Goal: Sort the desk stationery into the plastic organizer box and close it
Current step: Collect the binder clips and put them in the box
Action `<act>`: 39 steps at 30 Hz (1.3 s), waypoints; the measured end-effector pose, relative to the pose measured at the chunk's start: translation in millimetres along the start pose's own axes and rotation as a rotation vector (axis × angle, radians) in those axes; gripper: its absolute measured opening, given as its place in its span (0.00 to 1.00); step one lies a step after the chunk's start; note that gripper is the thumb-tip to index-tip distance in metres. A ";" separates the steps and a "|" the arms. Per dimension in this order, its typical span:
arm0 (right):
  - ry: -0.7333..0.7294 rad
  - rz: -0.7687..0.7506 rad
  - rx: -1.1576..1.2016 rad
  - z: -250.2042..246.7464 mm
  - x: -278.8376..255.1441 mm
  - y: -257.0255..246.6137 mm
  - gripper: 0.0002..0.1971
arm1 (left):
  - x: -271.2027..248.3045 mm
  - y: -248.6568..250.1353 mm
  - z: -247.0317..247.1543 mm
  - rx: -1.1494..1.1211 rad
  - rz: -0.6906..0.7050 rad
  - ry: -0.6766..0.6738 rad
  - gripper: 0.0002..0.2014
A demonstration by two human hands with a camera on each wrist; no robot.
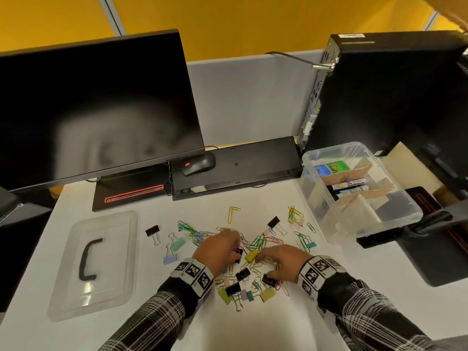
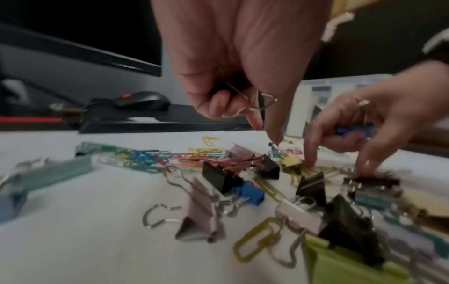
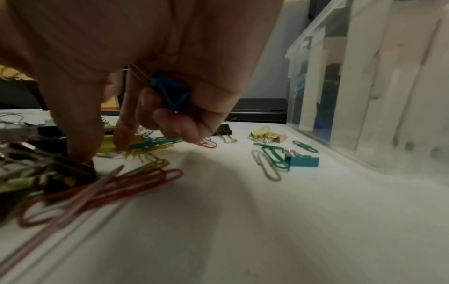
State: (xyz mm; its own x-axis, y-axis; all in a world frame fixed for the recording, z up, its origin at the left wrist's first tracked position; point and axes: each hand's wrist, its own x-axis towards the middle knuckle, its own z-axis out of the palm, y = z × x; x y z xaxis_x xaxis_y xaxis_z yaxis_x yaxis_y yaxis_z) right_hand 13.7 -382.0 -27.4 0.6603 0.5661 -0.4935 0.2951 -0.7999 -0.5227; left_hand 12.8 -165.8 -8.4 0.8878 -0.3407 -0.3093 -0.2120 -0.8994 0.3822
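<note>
On the white surface (image 1: pixel 253 325), both hands work in a scattered pile of clips (image 1: pixel 249 249). The left hand (image 1: pixel 219 248) has its fingers curled around a black binder clip (image 1: pixel 238 252). The right hand (image 1: pixel 285 262) keeps a blue binder clip (image 3: pixel 170 92) in its curled fingers while its thumb and forefinger reach down into the pile. The clear organizer box (image 1: pixel 395 224) stands open at the right, its lid (image 1: pixel 63 295) lying flat at the left.
</note>
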 end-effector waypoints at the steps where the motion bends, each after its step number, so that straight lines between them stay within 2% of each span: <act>1: 0.008 -0.015 0.021 0.5 -0.6 -0.1 0.22 | 1.9 1.0 0.8 0.058 0.031 -0.043 0.13; 3: 0.043 -0.028 0.068 2.2 -1.4 -0.8 0.24 | 4.2 3.3 2.8 0.139 0.074 -0.112 0.21; 5: 0.007 -0.043 0.047 5.1 -2.9 -2.1 0.26 | 5.4 4.3 5.1 0.211 0.085 -0.126 0.24; 9: -0.096 -0.064 -0.109 13.5 -3.0 -0.7 0.23 | 9.3 1.3 12.6 0.273 0.088 -0.099 0.21; 12: -0.047 -0.070 -0.140 16.3 1.6 1.2 0.16 | 10.4 -2.6 13.8 0.236 0.090 -0.071 0.19; 14: -0.003 -0.089 -0.140 16.8 3.5 2.4 0.13 | 9.0 -6.9 13.3 0.126 0.070 -0.028 0.19; 18: 0.044 -0.087 0.028 12.3 -3.0 1.5 0.15 | 2.0 -16.4 6.3 -0.283 -0.036 0.100 0.17; 20: 0.022 -0.092 0.052 12.4 -8.5 -1.3 0.18 | -0.4 -20.6 1.5 -0.474 -0.096 0.165 0.13; 24: -0.090 -0.139 -0.106 25.2 -12.1 -6.2 0.29 | -2.3 -24.6 -10.6 -0.759 -0.214 0.227 0.09; 27: -0.098 -0.174 -0.223 35.6 -8.7 -7.1 0.29 | -1.1 -28.4 -15.3 -0.938 -0.293 0.240 0.08; 31: -0.016 -0.156 -0.207 37.3 -8.7 -6.7 0.21 | -2.0 -30.2 -14.3 -1.048 -0.319 0.211 0.15; 33: 0.019 -0.148 -0.199 37.9 -8.9 -6.5 0.20 | -4.3 -29.5 -12.0 -1.031 -0.305 0.198 0.18; 36: 0.071 -0.117 -0.166 39.4 -9.2 -7.1 0.19 | -8.5 -26.5 -7.7 -0.980 -0.291 0.181 0.12; 39: 0.107 -0.098 -0.112 41.1 -10.9 -9.0 0.18 | -13.9 -23.0 -4.6 -0.872 -0.241 0.132 0.11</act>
State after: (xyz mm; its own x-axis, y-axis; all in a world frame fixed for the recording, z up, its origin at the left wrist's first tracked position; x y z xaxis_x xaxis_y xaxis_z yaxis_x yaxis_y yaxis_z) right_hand -24.5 -372.7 -45.8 0.6926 0.6227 -0.3640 0.4325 -0.7624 -0.4814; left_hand 7.1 -139.1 -8.9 0.9188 -0.0883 -0.3847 0.3215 -0.3981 0.8592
